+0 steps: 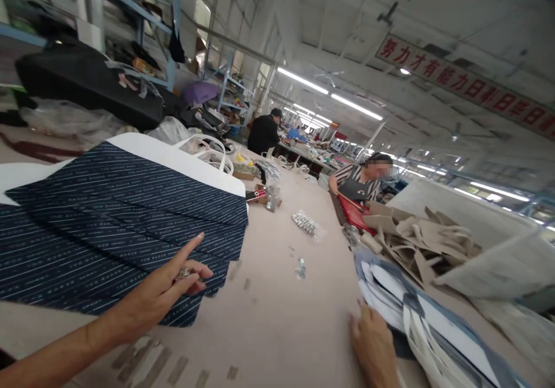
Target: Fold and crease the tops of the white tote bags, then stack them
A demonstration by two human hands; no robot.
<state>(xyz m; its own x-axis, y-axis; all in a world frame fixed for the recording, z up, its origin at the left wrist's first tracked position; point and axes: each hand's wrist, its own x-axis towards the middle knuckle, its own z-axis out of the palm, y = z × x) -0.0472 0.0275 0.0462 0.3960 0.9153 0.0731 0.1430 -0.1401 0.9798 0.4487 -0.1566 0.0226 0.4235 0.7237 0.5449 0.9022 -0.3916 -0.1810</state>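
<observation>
My left hand [176,281] hovers over or rests on dark blue striped fabric [130,220], its index finger stretched out and the other fingers loosely bent, with a ring on one of them. Nothing shows in its grip. White sheet material [173,156] lies beneath the fabric's far edge. At the lower right, my right hand [373,339] is beside a stack of white and grey-blue pieces [390,289] with white straps [422,342]. Its fingers are slightly bent, and whether they hold a piece's edge is unclear.
A cluster of small metal parts [303,223] and a small clear packet [300,269] lie on the table [277,318]. Brown scraps [433,237] fill a white bin at right. A person in stripes [358,183] works beyond with red material; another person [263,133] is farther back.
</observation>
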